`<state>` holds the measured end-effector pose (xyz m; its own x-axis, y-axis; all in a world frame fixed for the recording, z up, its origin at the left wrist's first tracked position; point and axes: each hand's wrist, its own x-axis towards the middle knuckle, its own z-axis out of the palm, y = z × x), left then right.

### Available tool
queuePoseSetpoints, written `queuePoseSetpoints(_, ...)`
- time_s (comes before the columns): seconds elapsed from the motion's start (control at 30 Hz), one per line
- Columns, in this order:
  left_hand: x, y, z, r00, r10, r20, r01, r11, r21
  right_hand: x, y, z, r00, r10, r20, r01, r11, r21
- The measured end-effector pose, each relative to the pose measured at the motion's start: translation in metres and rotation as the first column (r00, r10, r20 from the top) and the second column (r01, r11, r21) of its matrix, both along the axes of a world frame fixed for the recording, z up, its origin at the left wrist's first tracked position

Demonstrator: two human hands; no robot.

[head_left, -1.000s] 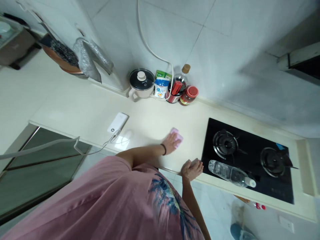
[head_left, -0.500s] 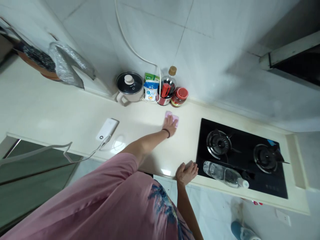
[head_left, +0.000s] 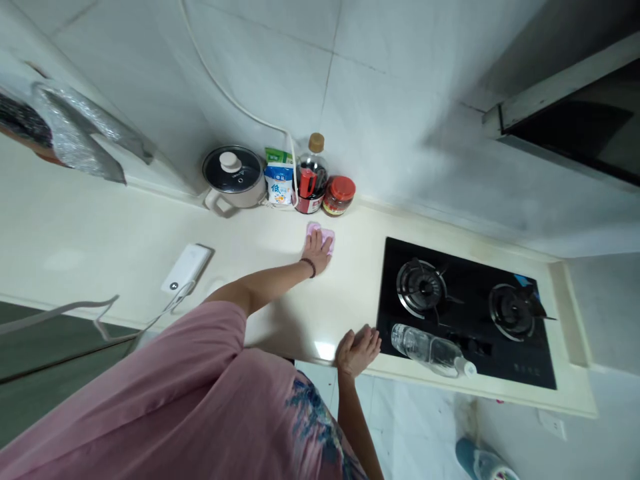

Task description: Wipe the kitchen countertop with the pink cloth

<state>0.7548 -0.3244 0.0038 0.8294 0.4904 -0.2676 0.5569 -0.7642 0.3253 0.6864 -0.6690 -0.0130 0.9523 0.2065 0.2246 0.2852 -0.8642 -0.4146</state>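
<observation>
My left hand lies on a pink cloth and presses it onto the cream countertop. A dark band sits on that wrist. The cloth is close in front of a red-lidded jar and a dark bottle with a cork top at the back wall. My right hand rests on the counter's front edge with its fingers apart and nothing in it. It is just left of a clear plastic bottle lying on the black gas hob.
A small pot with a black lid and a white-and-blue packet stand by the wall, with a white cable running up it. A white power bank with a cord lies near the front edge. A range hood hangs at the upper right.
My left hand has slid the pink cloth away from me toward the jars at the wall. My right hand stays on the counter edge. The view has shifted to the right.
</observation>
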Motion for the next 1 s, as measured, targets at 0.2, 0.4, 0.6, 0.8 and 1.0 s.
queuePoseSetpoints(0.2,0.043,-0.051,-0.006,0.973,-0.216,0.086,0.218,0.976,-0.021,-0.001,-0.004,-0.005,0.998,0.028,0.051,-0.029,0.999,0.016)
queuePoseSetpoints(0.4,0.153,-0.035,-0.007,0.979,-0.142,0.149,0.152,0.986,-0.062,-0.001,-0.012,-0.013,0.995,0.05,0.087,-0.056,0.997,0.062)
queuePoseSetpoints(0.6,0.138,-0.109,-0.013,0.943,-0.299,0.145,0.31,0.948,-0.066,-0.004,-0.013,-0.012,0.996,0.036,0.081,-0.042,0.996,0.077)
queuePoseSetpoints(0.8,0.015,-0.198,-0.023,0.838,-0.501,0.216,0.508,0.861,0.026,-0.005,-0.015,-0.013,0.994,0.015,0.112,-0.033,0.986,0.165)
queuePoseSetpoints(1.0,-0.053,-0.198,-0.029,0.728,-0.643,0.238,0.649,0.758,0.062,-0.002,-0.016,-0.016,0.991,0.004,0.13,-0.027,0.984,0.176)
